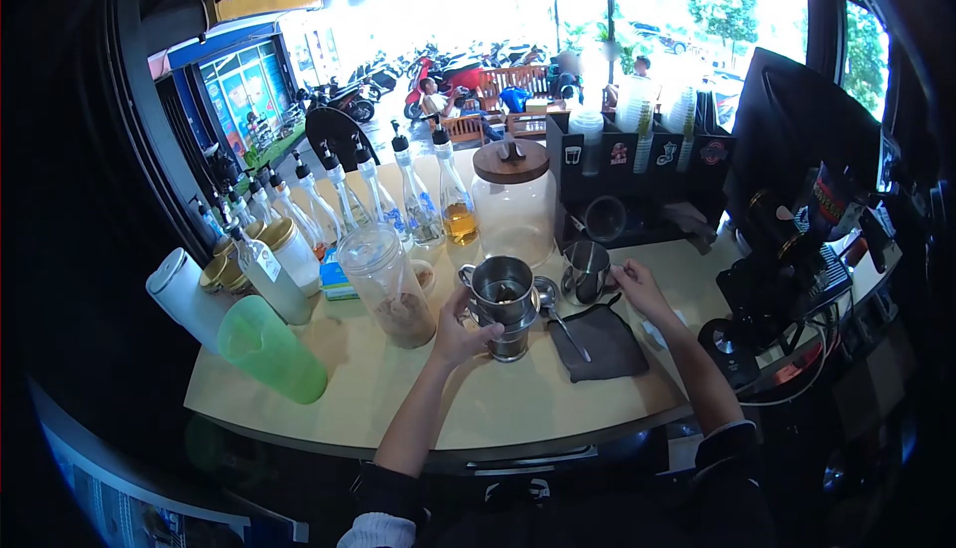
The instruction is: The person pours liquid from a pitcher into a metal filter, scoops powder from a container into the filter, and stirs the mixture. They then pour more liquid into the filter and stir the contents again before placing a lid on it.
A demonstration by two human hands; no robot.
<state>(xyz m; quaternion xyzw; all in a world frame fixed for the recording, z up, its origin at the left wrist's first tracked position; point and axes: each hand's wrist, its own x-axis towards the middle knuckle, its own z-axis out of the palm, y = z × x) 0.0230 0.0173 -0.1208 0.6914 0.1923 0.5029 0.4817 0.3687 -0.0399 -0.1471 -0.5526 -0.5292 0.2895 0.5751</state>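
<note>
My left hand is wrapped round the side of a shiny metal drip coffee filter, which has a small side handle and a narrower metal base. Something dark shows inside it. To the right, my right hand grips the handle of a small steel pitcher. Between the two lies a spoon, its handle resting over a folded dark cloth. A clear lidded jar with brown contents stands left of my left hand.
Several pump bottles line the back left. A green pitcher leans near the front left. Behind the filter stands a large glass jar with a wooden lid. Plastic cups fill a black organizer; dark machines occupy the right.
</note>
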